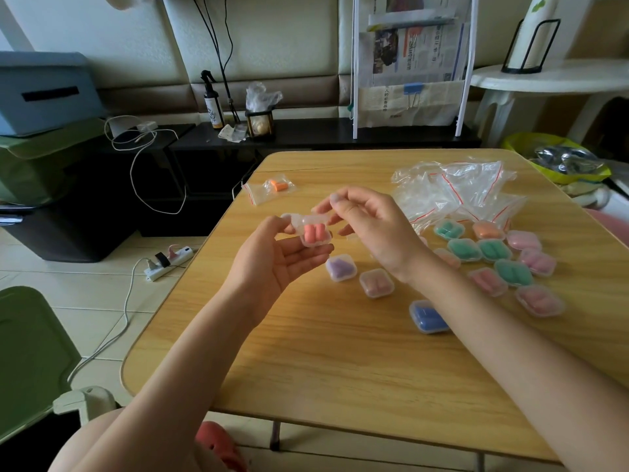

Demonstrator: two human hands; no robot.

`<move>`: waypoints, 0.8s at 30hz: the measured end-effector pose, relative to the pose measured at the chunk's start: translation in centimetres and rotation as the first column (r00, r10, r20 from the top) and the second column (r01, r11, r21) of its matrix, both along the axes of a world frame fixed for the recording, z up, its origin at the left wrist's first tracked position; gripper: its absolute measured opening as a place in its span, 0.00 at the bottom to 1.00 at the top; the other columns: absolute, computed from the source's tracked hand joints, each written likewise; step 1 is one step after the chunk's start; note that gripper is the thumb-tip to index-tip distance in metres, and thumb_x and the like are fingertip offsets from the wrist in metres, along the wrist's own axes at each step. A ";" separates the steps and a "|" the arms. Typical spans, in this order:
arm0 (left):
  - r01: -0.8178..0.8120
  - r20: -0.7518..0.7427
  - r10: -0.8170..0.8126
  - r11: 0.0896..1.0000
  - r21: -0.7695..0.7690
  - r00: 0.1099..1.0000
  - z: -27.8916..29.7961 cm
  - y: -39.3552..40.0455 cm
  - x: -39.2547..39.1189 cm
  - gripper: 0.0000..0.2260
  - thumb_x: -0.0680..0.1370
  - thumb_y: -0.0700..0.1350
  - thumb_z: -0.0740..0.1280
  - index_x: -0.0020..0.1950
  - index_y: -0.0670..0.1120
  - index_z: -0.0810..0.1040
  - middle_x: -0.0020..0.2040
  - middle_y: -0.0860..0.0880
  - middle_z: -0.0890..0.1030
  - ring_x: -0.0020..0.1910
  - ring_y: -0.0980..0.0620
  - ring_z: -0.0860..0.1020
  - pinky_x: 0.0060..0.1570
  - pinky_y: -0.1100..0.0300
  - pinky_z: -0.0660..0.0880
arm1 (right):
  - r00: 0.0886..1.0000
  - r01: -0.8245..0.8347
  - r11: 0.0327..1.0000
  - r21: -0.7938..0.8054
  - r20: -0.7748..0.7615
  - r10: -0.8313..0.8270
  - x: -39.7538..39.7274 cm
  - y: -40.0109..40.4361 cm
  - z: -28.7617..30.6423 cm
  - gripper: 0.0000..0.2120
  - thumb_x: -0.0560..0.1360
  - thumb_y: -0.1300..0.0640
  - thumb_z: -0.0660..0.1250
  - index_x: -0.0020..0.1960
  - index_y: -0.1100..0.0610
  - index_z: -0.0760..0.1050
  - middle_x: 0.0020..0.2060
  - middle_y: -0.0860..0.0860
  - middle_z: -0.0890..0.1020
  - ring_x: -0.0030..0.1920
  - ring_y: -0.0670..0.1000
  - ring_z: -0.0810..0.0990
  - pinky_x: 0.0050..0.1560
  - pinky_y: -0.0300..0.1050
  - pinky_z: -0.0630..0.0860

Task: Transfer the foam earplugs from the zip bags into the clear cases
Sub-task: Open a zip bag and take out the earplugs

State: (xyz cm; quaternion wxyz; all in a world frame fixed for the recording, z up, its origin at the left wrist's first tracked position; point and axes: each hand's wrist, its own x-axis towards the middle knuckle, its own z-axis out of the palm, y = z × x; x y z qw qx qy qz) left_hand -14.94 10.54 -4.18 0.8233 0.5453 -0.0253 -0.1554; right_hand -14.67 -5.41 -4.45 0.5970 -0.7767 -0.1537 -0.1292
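Left hand (272, 253): fingers cradle the clear case (315, 233) of pink earplugs (313, 234), steadying it.
Right hand (371, 229): fingers pinch lid, probably closing.
Last bag (270, 190): desk (340, 352), 11 o'clock.

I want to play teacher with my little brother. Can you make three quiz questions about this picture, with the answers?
1. True or false: the clear case in the left hand holds green earplugs.
2. Which colour are the earplugs in the zip bag lying alone at the table's far left? A blue, B orange, C purple.
3. What is the right hand pinching?

Key: 1 false, they are pink. 2 B. 3 The case's open lid.
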 end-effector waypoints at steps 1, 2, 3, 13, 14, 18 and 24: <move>0.001 0.013 -0.001 1.000 0.010 1.000 0.0 0.0 -0.1 0.08 0.81 0.43 0.58 0.47 0.39 0.71 0.49 0.33 0.82 0.45 0.42 0.83 0.45 0.55 0.81 | 1.000 -0.004 1.000 -0.013 -0.002 0.004 0.0 0.0 0.0 0.10 0.80 0.55 0.62 0.48 0.59 0.80 0.45 0.54 0.84 0.48 0.59 0.80 0.50 0.55 0.77; -0.003 0.039 0.002 0.999 0.038 0.999 -0.1 0.0 -0.2 0.08 0.81 0.43 0.60 0.50 0.38 0.71 0.48 0.35 0.83 0.45 0.43 0.83 0.45 0.56 0.80 | 1.000 -0.015 1.000 -0.024 -0.008 0.015 0.0 0.0 -0.1 0.09 0.79 0.54 0.64 0.48 0.59 0.80 0.44 0.57 0.84 0.47 0.60 0.81 0.50 0.56 0.77; -0.009 0.069 0.005 0.998 0.064 0.998 -0.2 -0.1 -0.4 0.08 0.80 0.42 0.62 0.53 0.38 0.71 0.46 0.37 0.84 0.44 0.44 0.83 0.44 0.57 0.80 | 0.999 -0.036 0.999 -0.030 -0.019 0.035 -0.1 0.1 -0.2 0.08 0.78 0.55 0.66 0.48 0.59 0.79 0.43 0.57 0.84 0.45 0.58 0.82 0.50 0.53 0.80; -0.014 0.197 -0.004 0.996 0.093 0.980 0.0 0.1 -1.0 0.10 0.79 0.38 0.63 0.57 0.43 0.64 0.40 0.41 0.84 0.42 0.44 0.84 0.45 0.57 0.81 | 0.960 -0.175 0.983 -0.062 -0.232 0.157 -0.5 0.9 -0.4 0.14 0.81 0.50 0.58 0.62 0.53 0.75 0.49 0.46 0.83 0.53 0.42 0.81 0.57 0.42 0.78; -0.006 0.221 -0.017 0.995 0.102 0.975 0.0 0.1 -1.0 0.11 0.79 0.39 0.63 0.58 0.43 0.63 0.41 0.40 0.84 0.43 0.43 0.84 0.46 0.56 0.81 | 0.964 -0.165 0.985 -0.044 -0.218 0.152 -0.5 1.0 -0.4 0.13 0.81 0.51 0.58 0.60 0.53 0.75 0.49 0.46 0.83 0.53 0.43 0.82 0.57 0.43 0.78; -0.028 0.287 -0.023 0.984 0.175 0.958 -0.1 0.1 -1.0 0.13 0.78 0.40 0.64 0.59 0.43 0.63 0.43 0.40 0.84 0.46 0.43 0.84 0.49 0.56 0.80 | 0.981 -0.120 0.989 -0.082 -0.162 0.106 -0.4 1.5 -0.6 0.10 0.81 0.54 0.58 0.59 0.54 0.74 0.51 0.47 0.83 0.54 0.45 0.81 0.58 0.46 0.78; -0.071 0.258 0.019 0.979 0.191 0.966 -0.4 -0.1 -0.8 0.14 0.78 0.40 0.64 0.61 0.41 0.63 0.43 0.39 0.84 0.44 0.43 0.84 0.48 0.55 0.81 | 0.981 -0.084 0.995 -0.049 -0.180 0.074 -0.4 1.7 -1.2 0.08 0.82 0.54 0.57 0.58 0.51 0.73 0.52 0.49 0.83 0.54 0.46 0.82 0.59 0.51 0.77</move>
